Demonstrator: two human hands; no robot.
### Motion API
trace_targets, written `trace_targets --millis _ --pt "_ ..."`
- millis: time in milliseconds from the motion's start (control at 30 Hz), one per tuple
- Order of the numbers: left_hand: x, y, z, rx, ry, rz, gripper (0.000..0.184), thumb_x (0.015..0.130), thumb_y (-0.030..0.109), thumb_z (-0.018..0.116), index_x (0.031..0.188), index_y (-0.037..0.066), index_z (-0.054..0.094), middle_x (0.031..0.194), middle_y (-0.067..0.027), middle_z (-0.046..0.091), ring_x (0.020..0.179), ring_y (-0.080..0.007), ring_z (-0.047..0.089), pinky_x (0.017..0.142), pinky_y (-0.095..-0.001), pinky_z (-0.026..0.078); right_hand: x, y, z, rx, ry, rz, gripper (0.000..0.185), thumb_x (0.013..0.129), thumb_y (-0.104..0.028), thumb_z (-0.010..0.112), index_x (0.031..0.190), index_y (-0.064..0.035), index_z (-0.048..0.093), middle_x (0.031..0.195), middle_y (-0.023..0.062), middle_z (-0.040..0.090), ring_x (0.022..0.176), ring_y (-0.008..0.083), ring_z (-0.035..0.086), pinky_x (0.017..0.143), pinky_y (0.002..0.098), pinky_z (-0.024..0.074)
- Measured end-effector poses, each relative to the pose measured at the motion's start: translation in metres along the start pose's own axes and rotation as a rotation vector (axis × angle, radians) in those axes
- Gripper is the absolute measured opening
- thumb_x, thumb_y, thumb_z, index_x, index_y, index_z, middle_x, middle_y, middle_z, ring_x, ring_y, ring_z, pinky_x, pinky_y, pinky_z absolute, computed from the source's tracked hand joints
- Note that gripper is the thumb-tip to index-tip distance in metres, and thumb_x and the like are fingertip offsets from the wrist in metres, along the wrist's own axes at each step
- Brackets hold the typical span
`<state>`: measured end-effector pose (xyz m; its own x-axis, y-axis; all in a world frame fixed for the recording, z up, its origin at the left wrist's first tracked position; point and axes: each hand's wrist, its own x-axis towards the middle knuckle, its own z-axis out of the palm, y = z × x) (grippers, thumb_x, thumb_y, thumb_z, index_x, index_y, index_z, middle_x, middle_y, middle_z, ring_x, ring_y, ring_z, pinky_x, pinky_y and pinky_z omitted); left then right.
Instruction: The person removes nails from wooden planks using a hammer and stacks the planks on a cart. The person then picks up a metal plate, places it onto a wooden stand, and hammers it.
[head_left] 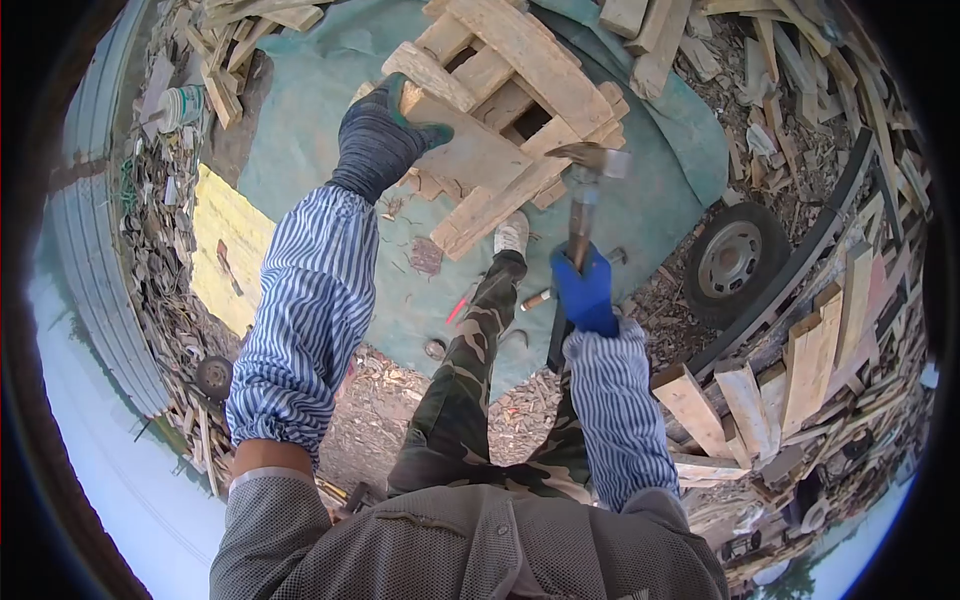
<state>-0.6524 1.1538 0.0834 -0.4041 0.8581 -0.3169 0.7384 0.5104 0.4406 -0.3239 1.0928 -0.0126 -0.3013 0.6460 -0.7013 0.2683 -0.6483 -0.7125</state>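
My left hand (pixel 385 140), in a dark glove with green fingertips, grips the edge of a wooden board (pixel 465 150) on the left side of a stack of crossed planks (pixel 530 60). My gloved right hand (pixel 585 285), in blue, is closed around the handle of a claw hammer (pixel 590 165). The hammer's head is up beside the stack's lower right edge; whether it touches the wood I cannot tell. One shoe (pixel 511 232) is at the near edge of the stack.
A green tarp (pixel 310 130) covers the ground under the stack. A wheel with a tyre (pixel 737 265) lies at right, near heaps of cut wood (pixel 750 400). A yellow sheet (pixel 228 245) and a white bucket (pixel 182 107) are at left. A red stick-like item (pixel 457 309) lies on the tarp.
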Motion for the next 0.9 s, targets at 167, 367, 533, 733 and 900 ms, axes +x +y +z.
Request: trace_targets --millis 167,367,533,733,900 --pt "-0.004 0.003 0.004 0.088 0.054 -0.015 0.068 0.066 0.039 0.086 0.118 0.002 0.061 0.102 -0.0191 0.07 0.097 -0.033 0.068 0.088 -0.0424 0.053 0.029 0.028 0.008 -0.333 -0.086 -0.008 0.022 0.088 -0.018 0.068 0.094 0.0004 0.058 0.067 0.0112 0.06 0.052 0.0181 0.057 0.051 0.0326 0.0473" --pt "0.007 -0.014 0.0 -0.009 0.045 0.027 0.055 0.069 0.027 0.089 0.111 0.005 0.061 0.095 -0.0112 0.071 0.088 -0.0214 0.07 0.082 -0.0358 0.056 0.009 -0.003 0.002 -0.038 0.007 -0.235 0.022 0.089 -0.02 0.067 0.092 0.0006 0.059 0.068 0.0155 0.062 0.054 0.0224 0.061 0.053 0.0367 0.0495" --pt "-0.008 -0.011 0.009 0.015 0.005 -0.023 0.075 0.065 0.04 0.087 0.123 0.001 0.059 0.104 -0.0194 0.07 0.099 -0.0329 0.068 0.089 -0.0409 0.053 0.021 -0.001 -0.004 -0.429 -0.08 -0.112 0.022 0.088 -0.019 0.068 0.096 0.0013 0.061 0.066 0.0149 0.064 0.054 0.0248 0.064 0.052 0.0368 0.0493" --pt "0.003 -0.011 -0.002 -0.053 -0.033 -0.065 0.083 0.066 0.043 0.086 0.131 0.002 0.056 0.106 -0.0184 0.07 0.1 -0.0327 0.068 0.094 -0.0416 0.052 0.003 -0.058 0.005 -0.081 0.045 -0.485 0.02 0.089 -0.018 0.069 0.094 0.0 0.061 0.065 0.0108 0.062 0.057 0.016 0.062 0.051 0.0314 0.0462" --pt "-0.004 -0.008 0.008 0.095 0.07 0.093 0.083 0.067 0.043 0.085 0.132 0.002 0.056 0.114 -0.0195 0.068 0.11 -0.0316 0.065 0.097 -0.0406 0.05 0.065 0.059 -0.021 -1.076 -0.131 -0.219 0.036 0.089 -0.031 0.062 0.108 -0.001 0.061 0.083 0.0238 0.068 0.077 0.0392 0.068 0.066 0.0491 0.0525"
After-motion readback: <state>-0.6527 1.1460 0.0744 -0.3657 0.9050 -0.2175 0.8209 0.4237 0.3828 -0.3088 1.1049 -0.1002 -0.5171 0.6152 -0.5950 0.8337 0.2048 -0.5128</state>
